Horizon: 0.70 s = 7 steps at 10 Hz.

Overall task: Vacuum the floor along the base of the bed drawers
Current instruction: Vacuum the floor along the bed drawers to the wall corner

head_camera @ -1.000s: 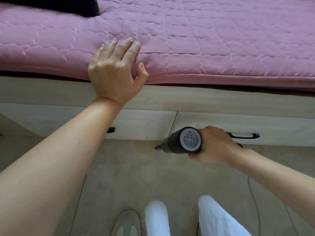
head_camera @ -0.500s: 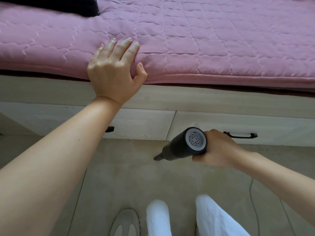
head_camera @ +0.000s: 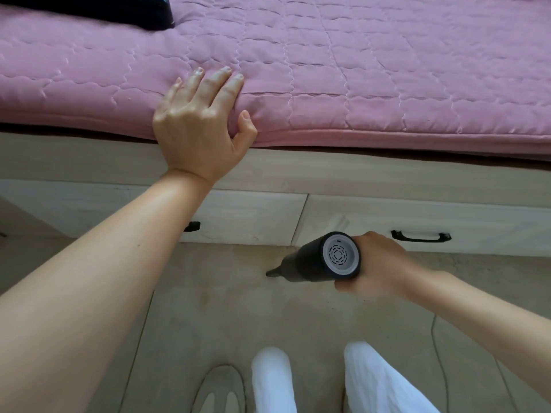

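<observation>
Pink quilted mattress (head_camera: 357,70) over bed drawers (head_camera: 417,222). Left hand (head_camera: 196,126) lay flat, released, on the mattress edge, unmoved. Right hand (head_camera: 378,268) grasped handheld vacuum (head_camera: 322,259); nozzle had drifted out from the drawers' base, so that strip likely needs another pass.

A bed fills the upper half of the frame, topped by a pink quilted mattress pad (head_camera: 357,70) with a dark object (head_camera: 125,13) lying on it at upper left. Below runs the pale wooden bed frame (head_camera: 357,171) with two drawers (head_camera: 244,216), standing on the beige floor (head_camera: 223,308), where a grey slipper (head_camera: 219,389) rests at bottom centre.
</observation>
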{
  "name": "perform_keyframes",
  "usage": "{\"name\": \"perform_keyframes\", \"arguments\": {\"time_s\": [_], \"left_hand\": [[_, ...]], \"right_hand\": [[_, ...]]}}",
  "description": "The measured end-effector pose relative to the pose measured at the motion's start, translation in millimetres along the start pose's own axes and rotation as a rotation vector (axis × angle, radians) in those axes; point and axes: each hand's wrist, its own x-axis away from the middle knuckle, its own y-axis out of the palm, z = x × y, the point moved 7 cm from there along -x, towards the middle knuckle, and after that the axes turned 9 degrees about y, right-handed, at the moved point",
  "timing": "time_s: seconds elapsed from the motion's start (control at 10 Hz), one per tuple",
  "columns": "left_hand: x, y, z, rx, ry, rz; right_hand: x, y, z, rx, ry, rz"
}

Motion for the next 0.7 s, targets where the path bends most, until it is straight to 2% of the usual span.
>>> {"name": "perform_keyframes", "arguments": {"time_s": [0.7], "left_hand": [[-0.5,-0.5,-1.2,0.0,-0.006,-0.002]], "right_hand": [[6.9,-10.3,11.4,0.027,-0.004,0.006]]}}
